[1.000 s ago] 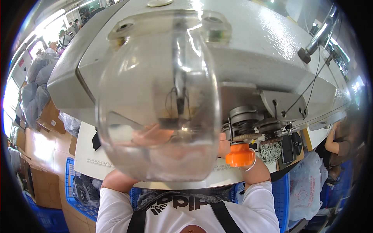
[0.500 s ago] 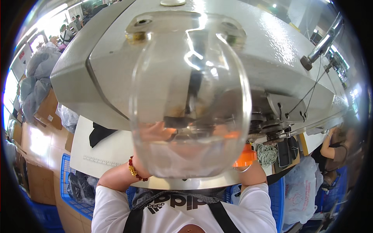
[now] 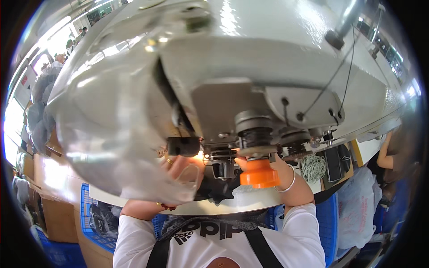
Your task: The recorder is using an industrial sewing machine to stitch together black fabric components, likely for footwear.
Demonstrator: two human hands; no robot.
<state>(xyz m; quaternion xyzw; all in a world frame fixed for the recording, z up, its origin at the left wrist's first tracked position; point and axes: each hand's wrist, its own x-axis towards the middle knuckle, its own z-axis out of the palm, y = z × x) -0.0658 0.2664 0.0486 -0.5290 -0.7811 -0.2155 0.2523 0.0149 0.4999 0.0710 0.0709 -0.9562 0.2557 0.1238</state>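
A pale sewing machine [image 3: 290, 49] fills the upper middle, with its dark metal needle parts in front of me. My left hand [image 3: 178, 169] is beside the lit needle area, a ring on one finger. It shows partly through the blurred clear plastic guard [image 3: 111, 120], so its grip is unclear. A piece of black cloth [image 3: 217, 191] lies below the needle parts, between my hands. My right hand [image 3: 241, 161] reaches in from the right, behind the orange knob [image 3: 259, 173]. Most of its fingers are hidden. A silver bangle circles the right wrist, a beaded bracelet the left.
On the white table [image 3: 210, 206], right of my arm, lie a coil of pale cord [image 3: 313, 168] and a dark phone [image 3: 333, 164]. Blue baskets [image 3: 85, 214] flank me; a clear plastic bag [image 3: 355, 210] bulges at right. Another person's arm [image 3: 385, 154] shows at far right.
My view has shifted, so the clear guard now appears farther left and the needle area shows. The orange knob appears farther left. Black cloth is now visible between my hands.
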